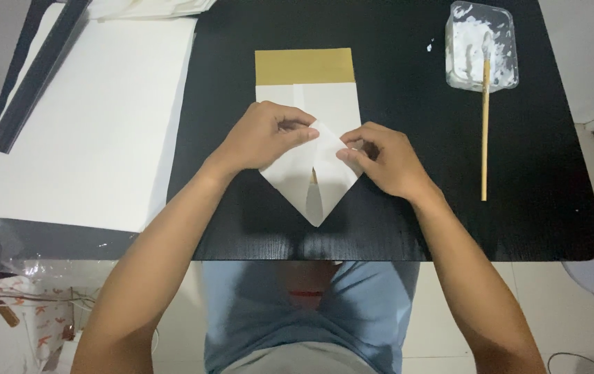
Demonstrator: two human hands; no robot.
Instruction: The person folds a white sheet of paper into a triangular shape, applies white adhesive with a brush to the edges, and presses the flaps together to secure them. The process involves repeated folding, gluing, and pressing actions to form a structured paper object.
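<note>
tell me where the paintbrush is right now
In the head view the paintbrush lies on the right side of the black table, its bristle end resting in the clear paste tray and its wooden handle pointing toward the person, right of the right hand.

We see a folded paper sheet (309, 138), white on its folded faces and gold on the strip showing at its far end. It lies flat on the black table's middle. Its 2 near corners are folded inward, meeting along a centre seam, so the near end forms a point facing us.
</note>
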